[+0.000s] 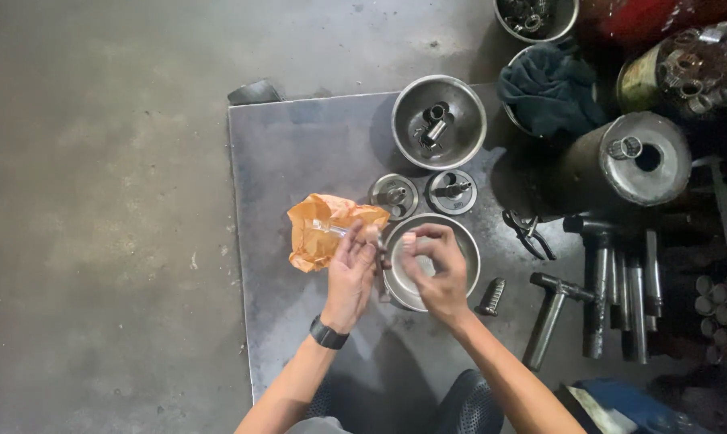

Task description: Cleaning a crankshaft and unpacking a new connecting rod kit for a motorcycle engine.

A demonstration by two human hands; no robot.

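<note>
- Left hand (352, 269), black watch on the wrist, has its fingers curled and pinching the lower edge of an orange plastic bag (325, 231); it's also touching something small and metallic, too blurry to say what.
- The bag is crumpled, sitting just off the left rim of the empty steel bowl (468, 245). Its long axis runs roughly up-left to down-right, and a shiny clear bit inside points toward the bowl.
- Right hand (436, 269) hovers over that bowl with thumb and fingertips pressed together in a pinch. Can't tell what's between them, way too small.
- Both hands nearly meet over the bowl's left rim.
- Just past the bowl's far side: two small round metal caps (394, 195) side by side, each with a part standing in it.
- Further out that way, a bigger steel bowl (438, 120) holding a few short cylinder parts.
- Right of the empty bowl, a stubby threaded bolt (491, 296) lies tilted, then pliers (528, 231), and farther on a bunch of long steel rods (613, 281) lying roughly parallel, running near to far.
- Everything sits on a grey metal plate (299, 153) on the concrete floor.
</note>
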